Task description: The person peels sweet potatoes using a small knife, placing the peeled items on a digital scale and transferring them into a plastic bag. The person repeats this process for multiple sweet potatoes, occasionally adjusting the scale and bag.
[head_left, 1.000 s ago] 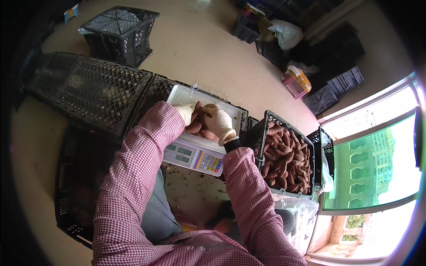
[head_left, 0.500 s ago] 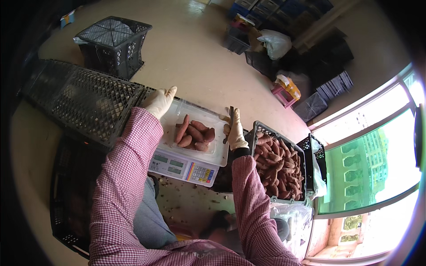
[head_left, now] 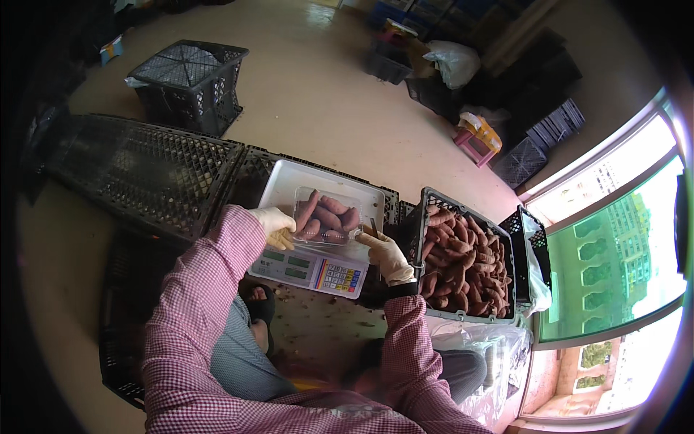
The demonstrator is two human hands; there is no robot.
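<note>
A clear plastic tray (head_left: 329, 242) of sweet potatoes (head_left: 331, 218) rests on the white pan (head_left: 278, 189) of a weighing scale (head_left: 300, 273). My left hand (head_left: 275, 226), in a pale glove, is at the tray's near left corner with its fingers bent in against the edge. My right hand (head_left: 389, 258), gloved as well, is closed around a narrow dark tool (head_left: 374, 227) that looks like a knife. Its fingertips reach the tray's right side. The glove hides most of the tool.
A black crate (head_left: 423, 230) heaped with sweet potatoes (head_left: 463, 264) stands to the right of the scale. Black mesh crates (head_left: 148, 170) line the left, and a covered crate (head_left: 189, 87) stands beyond. A pink stool (head_left: 476, 146) is at the far right, near the window (head_left: 614, 253).
Both hands have come down from the scale pan's sides to the plastic tray's edges. My left fingers, raised before, now bend at the tray's corner. The dark tool stays in my right hand.
</note>
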